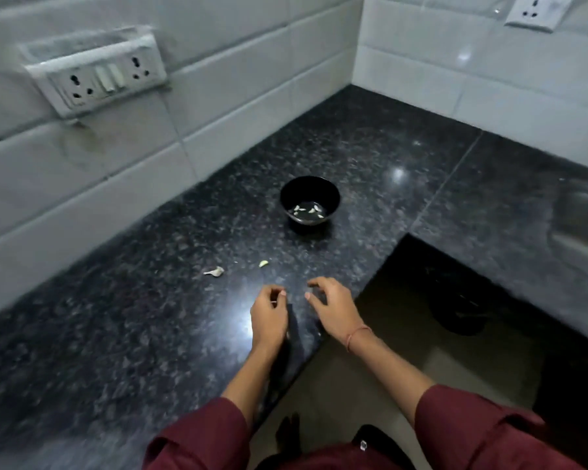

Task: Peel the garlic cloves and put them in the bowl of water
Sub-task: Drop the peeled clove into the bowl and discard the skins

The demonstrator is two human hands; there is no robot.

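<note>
Whether the left hand [269,315] pinches anything between its curled fingertips is too small to tell, and the top-right wall socket [537,11] is cut off by the edge.

Pale peeled garlic cloves [308,210] were held in a round black bowl of water [307,187]; a white-skinned clove [215,271] and a yellowish clove [263,263] were left nearby.

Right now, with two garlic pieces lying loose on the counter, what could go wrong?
1. The left hand and right hand work close to the counter edge; a dropped clove could fall to the floor.
2. The small clove and the tailed clove lie apart from the bowl on speckled stone, so either may be overlooked.
</note>
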